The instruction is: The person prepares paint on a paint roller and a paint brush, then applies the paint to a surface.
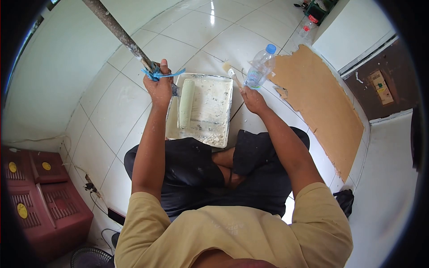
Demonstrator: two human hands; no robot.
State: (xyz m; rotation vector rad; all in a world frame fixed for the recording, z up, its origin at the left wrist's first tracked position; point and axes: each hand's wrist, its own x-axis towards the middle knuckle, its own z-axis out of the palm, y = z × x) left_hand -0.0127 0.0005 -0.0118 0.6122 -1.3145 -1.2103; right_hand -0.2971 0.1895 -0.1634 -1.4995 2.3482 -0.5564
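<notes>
My left hand [159, 89] is closed around the lower end of a paint roller's long handle, where blue strips [156, 75] are tied, its thumb pointing up. The roller's pale green sleeve [187, 105] lies along the left side of a paint-crusted tray [227, 114] on the floor. In my right hand [254, 100] is a paintbrush [232, 73], gripped by its handle with the pale bristles pointing away from me. Just beyond that hand is a clear plastic bottle [261, 67] with a blue cap, overlapping the fingertips in this view.
A torn brown cardboard sheet [321, 107] lies on the tiled floor to the right. Another bottle [307, 27] with a red cap stands farther back. At left are a dark red plastic cabinet [60, 201], cables and a fan [91, 258]. The long pole [114, 29] reaches toward the upper left.
</notes>
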